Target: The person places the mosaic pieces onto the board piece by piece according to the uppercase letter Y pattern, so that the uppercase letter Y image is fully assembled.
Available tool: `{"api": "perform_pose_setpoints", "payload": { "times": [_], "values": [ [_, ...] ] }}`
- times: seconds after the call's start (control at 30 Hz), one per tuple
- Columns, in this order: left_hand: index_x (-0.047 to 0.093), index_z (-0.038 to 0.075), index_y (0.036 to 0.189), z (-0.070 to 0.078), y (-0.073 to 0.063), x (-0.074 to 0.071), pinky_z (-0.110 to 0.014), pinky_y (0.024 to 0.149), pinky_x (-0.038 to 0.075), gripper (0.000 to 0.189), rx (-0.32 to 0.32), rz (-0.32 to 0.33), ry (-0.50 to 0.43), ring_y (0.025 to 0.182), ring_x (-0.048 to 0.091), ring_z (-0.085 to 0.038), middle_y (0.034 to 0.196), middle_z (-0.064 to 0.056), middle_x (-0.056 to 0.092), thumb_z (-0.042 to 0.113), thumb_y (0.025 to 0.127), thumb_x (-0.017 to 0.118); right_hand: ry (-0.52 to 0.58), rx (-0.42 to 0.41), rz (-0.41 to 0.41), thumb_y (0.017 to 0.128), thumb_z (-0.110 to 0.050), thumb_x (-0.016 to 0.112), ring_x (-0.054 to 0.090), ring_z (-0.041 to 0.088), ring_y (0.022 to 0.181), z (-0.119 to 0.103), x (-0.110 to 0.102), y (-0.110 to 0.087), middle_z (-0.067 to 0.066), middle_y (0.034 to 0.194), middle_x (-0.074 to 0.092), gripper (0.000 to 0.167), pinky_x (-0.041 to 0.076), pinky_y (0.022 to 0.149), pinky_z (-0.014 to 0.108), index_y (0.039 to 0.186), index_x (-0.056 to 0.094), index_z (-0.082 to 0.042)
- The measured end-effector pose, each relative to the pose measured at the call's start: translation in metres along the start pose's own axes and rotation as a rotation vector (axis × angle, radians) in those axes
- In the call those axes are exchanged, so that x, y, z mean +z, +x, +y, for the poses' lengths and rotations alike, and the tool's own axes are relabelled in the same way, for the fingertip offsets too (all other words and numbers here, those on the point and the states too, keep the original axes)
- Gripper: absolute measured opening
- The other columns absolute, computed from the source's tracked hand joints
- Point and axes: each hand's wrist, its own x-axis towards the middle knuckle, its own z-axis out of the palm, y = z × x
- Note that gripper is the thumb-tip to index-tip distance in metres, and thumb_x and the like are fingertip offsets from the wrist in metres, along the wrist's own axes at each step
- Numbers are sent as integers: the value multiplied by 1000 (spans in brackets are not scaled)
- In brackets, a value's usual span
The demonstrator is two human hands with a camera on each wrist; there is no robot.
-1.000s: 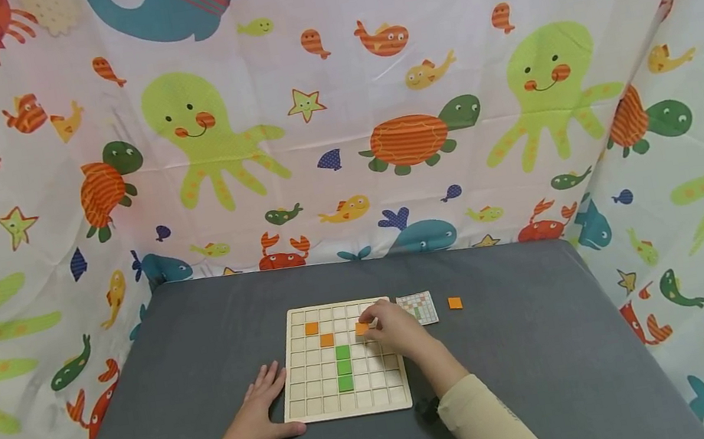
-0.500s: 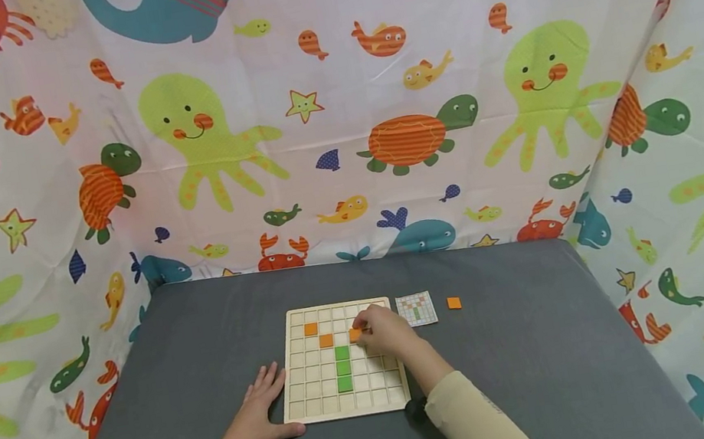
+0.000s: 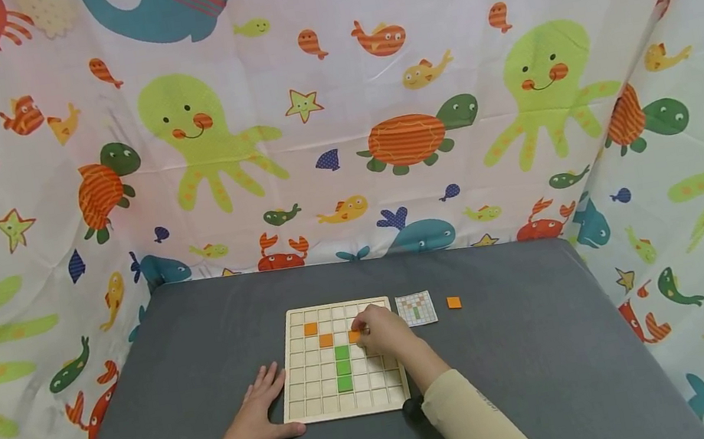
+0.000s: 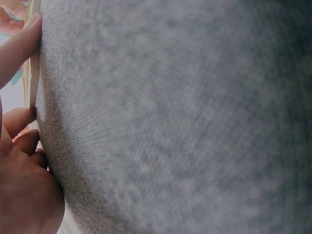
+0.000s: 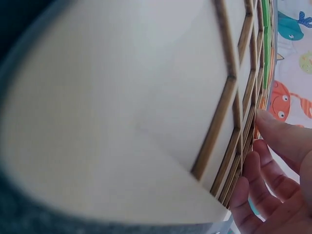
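A light wooden board [image 3: 314, 410] with a grid of square cells lies on the table. My right hand [image 3: 387, 334] is over its right half, fingertips pinching an orange square tile [image 3: 354, 336] at a cell up and right of the green tiles. Two more orange tiles, one farther left [image 3: 310, 329] and one nearer [image 3: 326, 340], sit in cells on a diagonal. Below them a column of green tiles [image 3: 343, 368] fills adjoining cells. My left hand [image 3: 260, 415] rests at the board's left corner, fingers extended along the side and thumb at the front edge.
A small printed card [image 3: 415, 309] with a coloured grid pattern lies right of the board. Beside it is a loose orange tile [image 3: 454, 303]. The grey table [image 3: 545, 373] meets a sea-animal curtain [image 3: 343, 166] at the back and sides.
My right hand has carried the orange tile a little to the left and toward me over the board, then nearly stopped. The left hand stays in place at the board's corner.
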Motion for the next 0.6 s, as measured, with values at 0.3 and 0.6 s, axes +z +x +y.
{"api": "perform_pose_setpoints", "payload": {
  "times": [0.3,0.6],
  "values": [
    [32,7,158,1,2,-1,-63,123,8,119,5,2,9,157,5,-39,168,-16,18,58,67,88,130,-6,-18,94,-13,71,66,21,98,8,-11,-4,5,115,67,27,56,80,39,120,72,-11],
    [31,7,159,0,-1,0,-63,123,8,119,4,-2,-1,157,5,-39,168,-16,17,58,67,87,141,17,12,94,-21,73,65,20,96,16,-28,-12,6,117,68,31,55,71,33,124,71,-12]
  ]
}}
